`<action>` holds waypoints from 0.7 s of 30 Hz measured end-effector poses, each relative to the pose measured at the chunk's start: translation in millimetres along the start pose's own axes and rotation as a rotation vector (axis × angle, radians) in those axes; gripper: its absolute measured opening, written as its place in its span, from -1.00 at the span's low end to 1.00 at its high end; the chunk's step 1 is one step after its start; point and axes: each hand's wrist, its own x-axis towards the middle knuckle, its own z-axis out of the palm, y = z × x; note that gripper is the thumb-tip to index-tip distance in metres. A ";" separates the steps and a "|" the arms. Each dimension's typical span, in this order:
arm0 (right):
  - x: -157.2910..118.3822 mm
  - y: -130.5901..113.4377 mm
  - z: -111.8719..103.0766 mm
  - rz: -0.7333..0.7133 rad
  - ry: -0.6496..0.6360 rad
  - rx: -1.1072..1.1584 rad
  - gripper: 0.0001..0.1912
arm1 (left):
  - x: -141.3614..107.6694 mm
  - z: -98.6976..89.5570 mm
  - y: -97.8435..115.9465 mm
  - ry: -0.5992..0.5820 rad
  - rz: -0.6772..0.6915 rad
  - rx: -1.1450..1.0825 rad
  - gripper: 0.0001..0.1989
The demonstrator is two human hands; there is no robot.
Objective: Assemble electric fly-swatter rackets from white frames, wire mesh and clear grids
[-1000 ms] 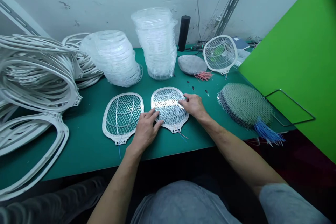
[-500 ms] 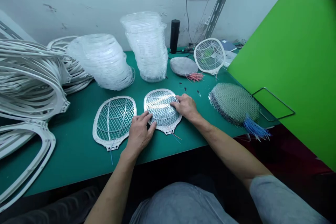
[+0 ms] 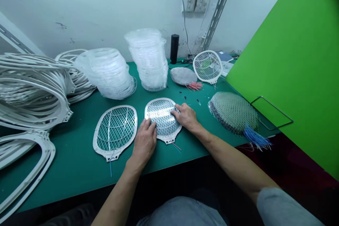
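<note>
A white racket head [image 3: 162, 113] with shiny metal mesh lies flat on the green table before me, red and blue wires trailing from its neck. My right hand [image 3: 186, 116] grips its right rim, thumb over the mesh and fingers at the outer edge. At the left rim, my left hand [image 3: 145, 137] is closed on the frame edge, fingertips near the mesh. To the left lies a second racket head [image 3: 116, 130], its mesh showing the table through it and a blue wire at its neck; neither hand holds it.
White frames [image 3: 34, 91] are heaped at far left. Two stacks of clear plastic covers [image 3: 106, 74] stand behind. Mesh sheets with blue wires [image 3: 233, 113] and a grey mesh pile with red wires [image 3: 184, 76] lie right. Another frame [image 3: 208, 66] leans near a green panel [image 3: 286, 60].
The view has tilted up, so everything sits lower. My left hand has drawn its fingers closer together at the racket head's left rim. My right hand keeps its hold.
</note>
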 end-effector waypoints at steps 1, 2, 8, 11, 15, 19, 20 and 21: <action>0.1 -0.8 0.7 -0.006 0.003 -0.007 -0.56 | 2.1 1.7 -1.5 -0.033 -0.002 -0.027 -0.57; 0.6 -1.7 1.4 -0.010 0.003 -0.017 -0.56 | 5.1 2.9 -3.5 -0.067 -0.004 -0.048 -0.55; 3.6 -7.1 0.9 -0.042 -0.029 -0.105 -0.60 | 23.1 1.4 -17.3 -0.180 0.004 -0.033 -0.53; 0.8 -8.6 0.8 -0.075 -0.007 -0.143 -0.57 | 22.4 0.3 -20.1 -0.200 -0.005 -0.076 -0.51; 1.7 -7.6 6.3 -0.137 0.055 -0.212 -0.46 | 20.5 0.2 -20.5 -0.219 -0.004 -0.121 -0.47; 8.5 -3.1 19.7 -0.199 0.091 -0.190 -0.38 | 22.9 0.3 -18.8 -0.180 0.009 -0.098 -0.50; 9.6 -2.0 23.0 -0.200 0.085 -0.178 -0.37 | 23.0 -0.1 -17.2 -0.173 0.009 -0.087 -0.51; 10.0 -1.1 25.8 -0.194 0.078 -0.169 -0.36 | 22.8 -0.9 -14.9 -0.156 0.008 -0.070 -0.51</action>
